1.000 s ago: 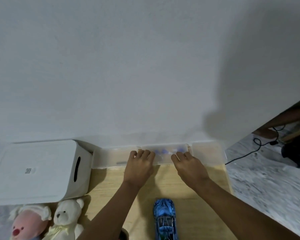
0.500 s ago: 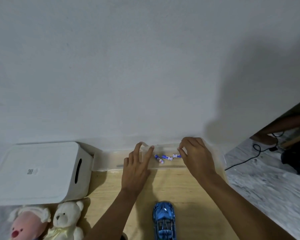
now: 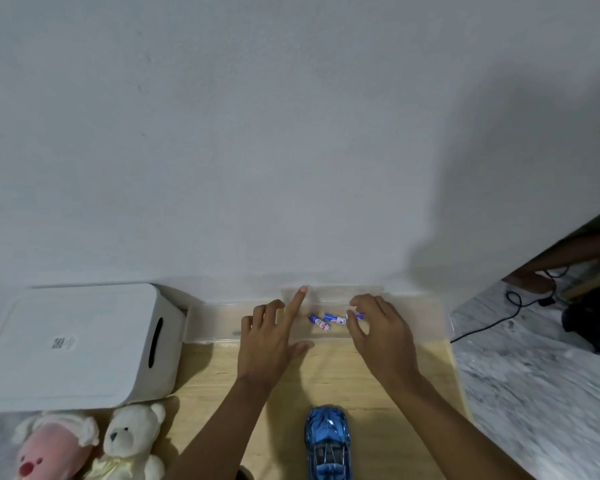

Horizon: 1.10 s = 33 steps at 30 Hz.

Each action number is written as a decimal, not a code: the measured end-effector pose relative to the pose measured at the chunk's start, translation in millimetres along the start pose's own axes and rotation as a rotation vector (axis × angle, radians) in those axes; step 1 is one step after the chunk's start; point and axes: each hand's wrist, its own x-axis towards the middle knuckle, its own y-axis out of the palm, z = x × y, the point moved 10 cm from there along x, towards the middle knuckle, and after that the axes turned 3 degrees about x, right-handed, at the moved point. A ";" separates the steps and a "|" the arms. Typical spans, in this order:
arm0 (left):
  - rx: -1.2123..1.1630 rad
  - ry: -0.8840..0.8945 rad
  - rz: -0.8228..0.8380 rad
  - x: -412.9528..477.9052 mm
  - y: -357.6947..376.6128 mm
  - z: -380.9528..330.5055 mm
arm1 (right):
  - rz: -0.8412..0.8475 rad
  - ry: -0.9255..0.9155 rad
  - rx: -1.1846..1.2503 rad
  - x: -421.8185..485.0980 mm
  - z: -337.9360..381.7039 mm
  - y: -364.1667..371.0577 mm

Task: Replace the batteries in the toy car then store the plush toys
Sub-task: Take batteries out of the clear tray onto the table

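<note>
Blue-and-white cylindrical batteries (image 3: 329, 320) lie loose in the clear plastic tray (image 3: 215, 320), between the spread, empty left hand (image 3: 270, 341) and curled, empty right hand (image 3: 381, 330), so a clumsy pinch may roll them away.

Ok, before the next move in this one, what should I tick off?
1. Blue-and-white batteries visible in the clear plastic box: ok.
2. Box lid out of the way: cannot tell; left hand stretches its index finger over the box.
3. Right hand gripping a battery: cannot tell; its fingers curl beside the rightmost one.
4. Shiny blue toy car within reach on the wooden table: ok.
5. Car turned over for its battery cover: not ok, roof up.
6. Pink plush and white plush bear stored in the white lidded bin: not ok, lying beside it.
</note>
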 end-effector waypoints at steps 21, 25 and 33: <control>-0.007 -0.016 -0.021 -3.9 12.7 -0.4 | 0.543 0.343 -0.022 9.3 -27.7 86.3; -0.008 -0.016 -0.019 -3.6 12.8 -0.2 | 0.597 0.291 -0.094 12.1 -6.7 91.1; -0.011 -0.033 0.005 -3.5 13.0 1.2 | 0.625 0.141 -0.429 19.7 16.6 113.2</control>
